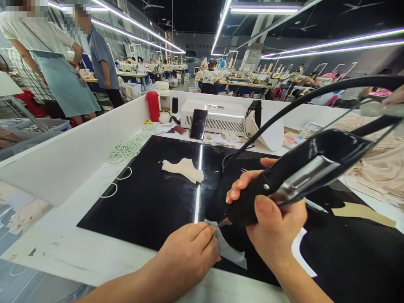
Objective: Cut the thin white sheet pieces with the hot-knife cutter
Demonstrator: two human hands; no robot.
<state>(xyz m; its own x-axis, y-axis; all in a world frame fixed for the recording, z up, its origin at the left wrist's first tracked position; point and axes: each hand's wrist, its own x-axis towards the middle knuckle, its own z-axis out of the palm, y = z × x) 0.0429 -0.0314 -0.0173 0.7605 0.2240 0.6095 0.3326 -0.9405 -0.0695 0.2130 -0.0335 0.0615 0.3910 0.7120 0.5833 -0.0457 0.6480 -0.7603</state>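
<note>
My right hand (276,225) is wrapped round a black corded hand tool (244,209) with a shiny metal lever along its handle. Its narrow tip points down to the left, close to a curved grey fabric piece (232,249). I cannot tell whether tip and fabric touch. My left hand (189,250) has its fingers closed on the left end of that piece, low over the black work mat (142,202). Farther back on the mat lies a small cream fabric piece (183,168). Beside my right wrist a white curved piece (303,252) shows in part.
A thick black cable (284,110) arcs from the upper right to the mat. A phone (198,124) leans on a vented white box (217,115). Pale green cord (128,147) lies left, a tan pattern piece (362,213) right. White walls (78,147) edge the table; people stand beyond.
</note>
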